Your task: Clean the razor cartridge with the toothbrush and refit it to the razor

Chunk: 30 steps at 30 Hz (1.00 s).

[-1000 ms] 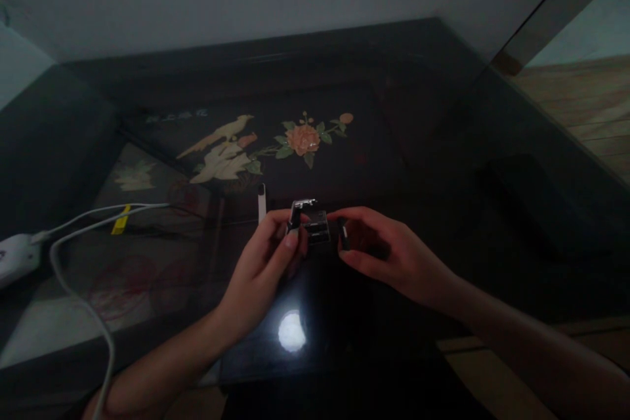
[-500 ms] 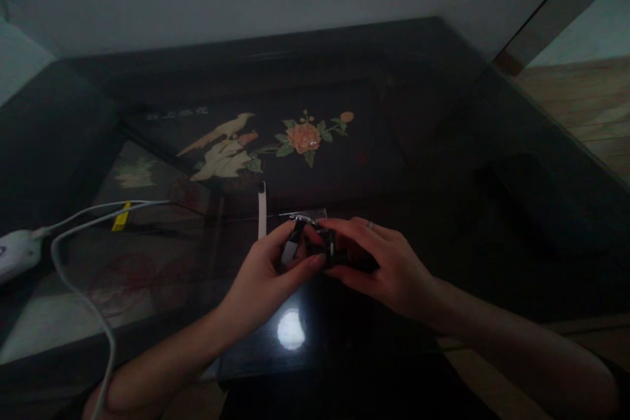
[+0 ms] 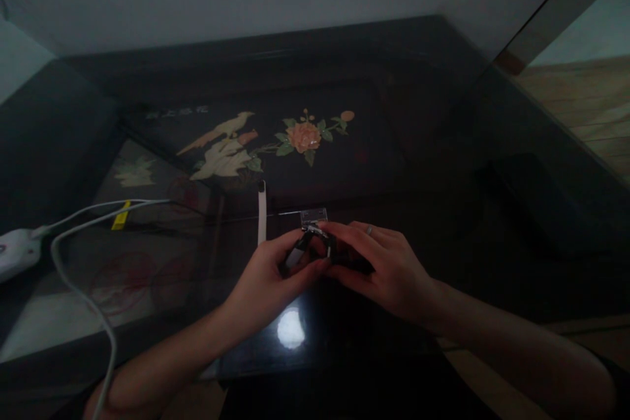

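While 2 white cables (image 3: 73,236) lie left, both hands, left hand (image 3: 268,275) and right hand (image 3: 381,266), pinch 1 small dark device (image 3: 315,246).

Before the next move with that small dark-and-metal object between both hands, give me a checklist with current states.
1. Left hand grips the small object: ok.
2. Right hand touches the same object: ok.
3. Object held above the glass tabletop, not resting on it: cannot tell.
4. White cable lies apart from both hands: ok.
5. White strip lies apart from the fingers: ok.
6. Lighting shows the object's parts: not ok, too dim.
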{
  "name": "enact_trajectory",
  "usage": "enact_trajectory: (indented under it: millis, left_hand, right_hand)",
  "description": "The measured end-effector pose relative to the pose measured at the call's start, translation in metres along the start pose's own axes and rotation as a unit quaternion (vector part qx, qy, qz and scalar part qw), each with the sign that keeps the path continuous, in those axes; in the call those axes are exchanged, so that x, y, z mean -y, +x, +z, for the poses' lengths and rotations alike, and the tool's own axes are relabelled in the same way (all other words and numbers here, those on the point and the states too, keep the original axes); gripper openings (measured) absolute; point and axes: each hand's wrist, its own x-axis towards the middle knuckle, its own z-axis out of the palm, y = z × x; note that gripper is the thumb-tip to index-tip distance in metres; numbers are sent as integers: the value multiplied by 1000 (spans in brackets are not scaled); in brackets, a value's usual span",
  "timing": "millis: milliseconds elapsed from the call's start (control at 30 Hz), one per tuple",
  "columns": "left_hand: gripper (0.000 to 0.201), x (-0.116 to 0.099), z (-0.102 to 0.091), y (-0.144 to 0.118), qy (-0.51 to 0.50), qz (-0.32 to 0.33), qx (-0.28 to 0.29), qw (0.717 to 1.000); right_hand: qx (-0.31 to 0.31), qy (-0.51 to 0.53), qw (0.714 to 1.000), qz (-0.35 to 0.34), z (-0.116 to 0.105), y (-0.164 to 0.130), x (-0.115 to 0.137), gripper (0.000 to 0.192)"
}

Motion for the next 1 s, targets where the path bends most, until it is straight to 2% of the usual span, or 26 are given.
enact_trajectory:
  millis: [100,200,267,400,533,733,933,1000]
  left_hand:
    - [13,2,1,-1,-77,-5,-27,997]
    - [21,2,0,-1,-183,-29,-50,981]
    - [21,3,-4,2,-193,-26,-63,979]
    - [19,3,-17,8,-110,5,-103,989]
    - [20,1,-28,13,-100,1,-143,985]
    - [20,3,-37,22,52,33,-197,978]
    - [26,12,-42,30,203,30,-188,960]
    - [29,14,-43,31,223,26,-196,954]
  right_hand:
    - [5,11,1000,17,-3,2,1,39]
    - [8,21,999,38,-6,3,1,39]
    - [8,22,999,48,-7,4,1,40]
    - [9,20,998,53,-7,2,0,41]
    - [17,13,998,54,-6,1,-1,43]
    - [23,9,998,54,-7,0,-2,42]
    - [22,13,999,46,-6,0,-2,41]
    - [21,10,999,48,-6,0,-2,41]
